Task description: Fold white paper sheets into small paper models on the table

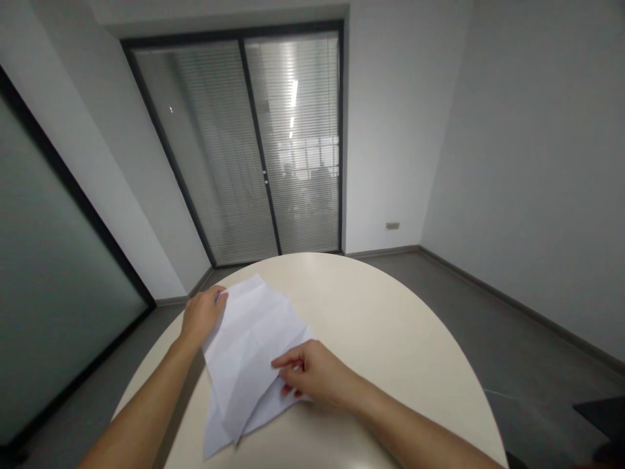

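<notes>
White paper (251, 339) with crease lines lies over the left part of the round table, folded or in overlapping layers. Its lower layer shows along the near edge. My left hand (202, 316) grips the paper's far left edge, thumb on top and fingers curled around the border. At the right edge, my right hand (310, 371) pinches the paper between thumb and forefinger, the other fingers curled beneath. Part of the paper stands slightly raised off the tabletop.
The cream round table (390, 339) fills the lower middle, its curved edge bordering grey floor (488, 326). Beyond it stand glazed panels with blinds (219, 150) in a black frame. A frosted panel (53, 280) is on the left, and a dark object (603, 417) sits at lower right.
</notes>
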The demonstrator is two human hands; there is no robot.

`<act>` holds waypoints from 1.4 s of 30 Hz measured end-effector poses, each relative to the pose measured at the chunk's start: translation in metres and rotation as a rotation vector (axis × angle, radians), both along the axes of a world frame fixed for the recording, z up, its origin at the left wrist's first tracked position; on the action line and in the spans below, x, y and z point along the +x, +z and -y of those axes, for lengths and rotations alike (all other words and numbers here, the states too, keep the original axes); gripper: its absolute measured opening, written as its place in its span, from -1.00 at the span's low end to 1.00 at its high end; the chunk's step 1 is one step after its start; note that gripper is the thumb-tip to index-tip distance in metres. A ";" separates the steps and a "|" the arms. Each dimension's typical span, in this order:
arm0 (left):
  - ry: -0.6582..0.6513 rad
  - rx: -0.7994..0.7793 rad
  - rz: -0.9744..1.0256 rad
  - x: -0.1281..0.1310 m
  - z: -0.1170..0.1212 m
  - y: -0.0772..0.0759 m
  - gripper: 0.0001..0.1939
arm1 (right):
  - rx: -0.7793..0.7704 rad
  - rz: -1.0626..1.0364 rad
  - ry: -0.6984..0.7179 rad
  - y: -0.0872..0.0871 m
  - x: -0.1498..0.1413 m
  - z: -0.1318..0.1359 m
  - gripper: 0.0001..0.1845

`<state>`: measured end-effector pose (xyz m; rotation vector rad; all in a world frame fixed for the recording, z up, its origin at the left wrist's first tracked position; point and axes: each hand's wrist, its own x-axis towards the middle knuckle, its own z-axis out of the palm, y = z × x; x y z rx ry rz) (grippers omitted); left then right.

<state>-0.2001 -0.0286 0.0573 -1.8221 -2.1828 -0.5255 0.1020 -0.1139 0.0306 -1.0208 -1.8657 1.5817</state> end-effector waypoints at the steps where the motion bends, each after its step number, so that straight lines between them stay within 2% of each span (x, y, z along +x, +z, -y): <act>1: -0.019 0.012 -0.036 0.004 -0.004 0.003 -0.59 | 0.005 -0.009 0.058 -0.002 -0.003 0.007 -0.58; 4: -0.094 0.015 -0.123 0.018 -0.014 0.004 -0.62 | -0.035 -0.025 0.184 -0.008 -0.008 0.020 -0.59; 6: -0.124 -0.003 -0.159 0.028 -0.018 -0.001 -0.63 | -0.100 -0.015 0.260 -0.015 -0.009 0.023 -0.58; 10: -0.122 -0.025 -0.176 0.043 -0.020 -0.020 -0.67 | -0.266 -0.023 0.345 -0.027 -0.008 0.021 -0.32; 12: -0.104 0.007 -0.186 0.054 -0.016 -0.026 -0.59 | -0.321 0.009 0.401 -0.027 -0.006 0.019 -0.14; 14: -0.119 0.024 -0.181 0.070 -0.007 -0.028 -0.56 | -0.343 0.042 0.471 -0.021 -0.002 0.016 -0.08; 15: -0.148 0.002 -0.168 0.081 -0.001 -0.028 -0.56 | -0.342 0.047 0.505 -0.017 0.001 0.014 -0.13; 18: -0.229 -0.098 -0.128 0.121 0.023 -0.028 -0.47 | -0.291 0.039 0.601 -0.001 0.013 0.003 -0.47; 20: -0.235 -0.226 -0.088 0.146 0.038 -0.031 -0.38 | -0.248 0.070 0.649 0.008 0.025 -0.008 -0.57; 23: -0.175 -0.391 -0.011 0.172 0.048 -0.040 -0.20 | -0.185 0.083 0.543 0.016 0.043 -0.028 -0.58; 25: -0.119 -0.453 0.032 0.179 0.046 -0.048 -0.10 | -0.098 0.026 0.373 0.014 0.055 -0.044 -0.54; 27: -0.086 -0.468 0.071 0.179 0.039 -0.055 -0.08 | -0.025 -0.005 0.232 0.006 0.064 -0.059 -0.50; 32: -0.048 -0.424 0.072 0.167 0.026 -0.060 -0.18 | 0.002 -0.009 0.008 -0.023 0.074 -0.085 -0.47; 36: -0.004 -0.450 0.075 0.153 0.026 -0.057 -0.17 | 0.003 -0.033 -0.030 -0.036 0.071 -0.089 -0.51; 39: 0.008 -0.419 0.034 0.149 0.029 -0.056 -0.13 | 0.003 -0.043 -0.026 -0.034 0.066 -0.086 -0.57; 42: -0.014 -0.366 -0.045 0.149 0.032 -0.052 -0.23 | 0.000 -0.029 -0.008 -0.031 0.063 -0.082 -0.61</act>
